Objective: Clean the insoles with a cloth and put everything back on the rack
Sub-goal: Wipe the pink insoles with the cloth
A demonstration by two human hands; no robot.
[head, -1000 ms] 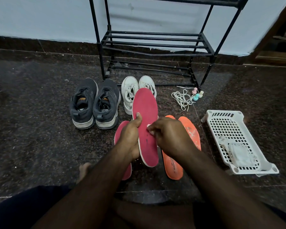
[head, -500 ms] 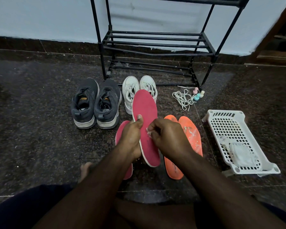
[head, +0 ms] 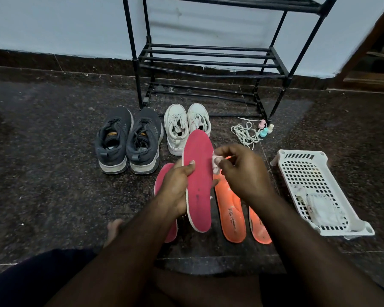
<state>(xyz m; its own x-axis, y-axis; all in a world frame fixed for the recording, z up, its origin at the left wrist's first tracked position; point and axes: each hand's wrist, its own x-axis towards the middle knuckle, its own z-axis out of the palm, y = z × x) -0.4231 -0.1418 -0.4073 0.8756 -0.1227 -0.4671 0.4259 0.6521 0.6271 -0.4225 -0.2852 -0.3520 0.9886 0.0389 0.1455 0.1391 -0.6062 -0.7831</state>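
head view: left hand (head: 175, 191) grips a pink insole (head: 198, 185) above the floor, thumb on top; right hand (head: 242, 171) pinches a small pale cloth (head: 215, 161) at the insole's right edge, mostly hidden by fingers. second pink insole (head: 164, 180) half hidden beneath; rack (head: 208, 60) top cut off
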